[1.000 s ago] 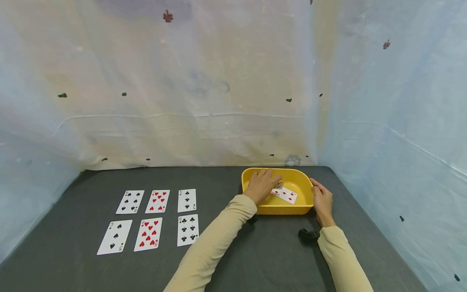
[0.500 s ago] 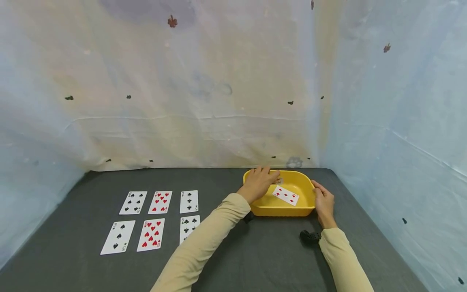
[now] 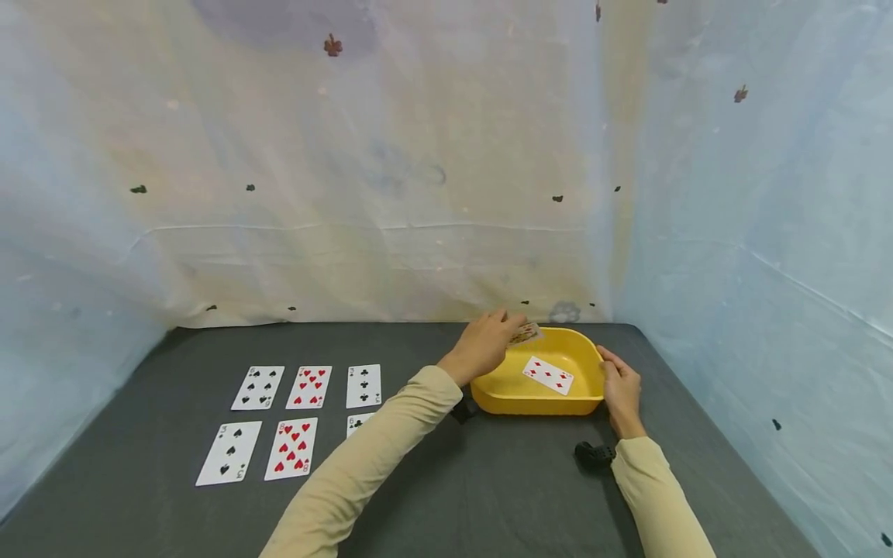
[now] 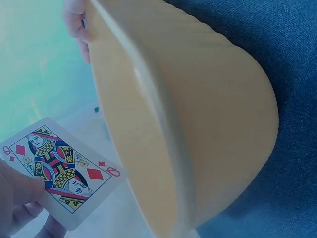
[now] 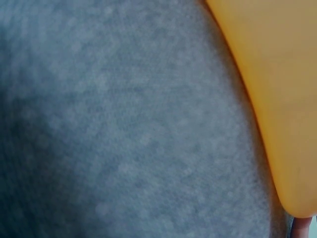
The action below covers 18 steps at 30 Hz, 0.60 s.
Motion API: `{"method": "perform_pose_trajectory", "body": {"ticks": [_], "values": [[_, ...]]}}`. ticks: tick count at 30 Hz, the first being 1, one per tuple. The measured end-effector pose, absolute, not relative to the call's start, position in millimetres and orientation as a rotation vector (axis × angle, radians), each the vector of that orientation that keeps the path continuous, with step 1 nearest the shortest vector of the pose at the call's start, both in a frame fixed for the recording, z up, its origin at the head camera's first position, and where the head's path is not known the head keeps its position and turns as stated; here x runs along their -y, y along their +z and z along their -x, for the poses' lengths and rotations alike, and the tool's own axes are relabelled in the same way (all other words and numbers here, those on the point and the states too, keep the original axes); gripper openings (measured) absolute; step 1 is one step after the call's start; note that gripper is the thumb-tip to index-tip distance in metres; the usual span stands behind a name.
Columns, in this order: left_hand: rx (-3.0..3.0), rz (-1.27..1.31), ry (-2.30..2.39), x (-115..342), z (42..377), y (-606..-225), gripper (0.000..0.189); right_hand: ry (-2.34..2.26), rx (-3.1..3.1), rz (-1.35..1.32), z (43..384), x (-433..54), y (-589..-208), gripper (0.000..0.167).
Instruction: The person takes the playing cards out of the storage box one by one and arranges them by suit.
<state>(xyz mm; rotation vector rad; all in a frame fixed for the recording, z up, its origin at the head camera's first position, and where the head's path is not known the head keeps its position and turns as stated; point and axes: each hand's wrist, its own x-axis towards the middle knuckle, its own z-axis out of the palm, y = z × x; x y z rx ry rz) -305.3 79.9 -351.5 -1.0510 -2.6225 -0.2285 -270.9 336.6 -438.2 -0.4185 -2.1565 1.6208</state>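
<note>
My left hand (image 3: 483,346) pinches a queen of diamonds playing card (image 4: 64,171) between thumb and fingers. The card is raised at the back left rim of a yellow plastic basin (image 3: 537,405), its face plain in the left wrist view. Inside the basin a diamond number card (image 3: 548,375) lies face up on the bottom. At the basin's right end my right hand (image 3: 621,394) grips the rim, thumb on the near side. In the right wrist view only a fingertip (image 5: 301,228) shows beneath the basin wall.
To the left, face-up cards lie in two rows on a dark cloth table (image 3: 516,480). Behind are spade (image 3: 258,387), heart (image 3: 309,387) and club (image 3: 363,386) cards. In front are spade (image 3: 229,452) and heart (image 3: 291,449) cards, and a club card (image 3: 357,423) partly under the left sleeve.
My left hand has lifted the queen from inside the basin and moved left to its rim. The left forearm now covers more of the front club card. My right hand stays at the rim.
</note>
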Motion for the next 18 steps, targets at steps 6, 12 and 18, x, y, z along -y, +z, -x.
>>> {"method": "perform_pose_trajectory", "body": {"ticks": [6, 12, 18], "values": [[2.622, 1.040, -0.401, -71, 304, -349, 0.040, 1.637, 2.160, 0.421, 271, -337, -438, 0.040], [2.564, 1.050, -0.617, -57, 302, -345, 0.033, 1.629, 2.159, 0.435, 271, -337, -439, 0.040], [2.501, 1.036, -0.937, -43, 300, -342, 0.023, 1.623, 2.160, 0.429, 271, -337, -438, 0.040]]}}
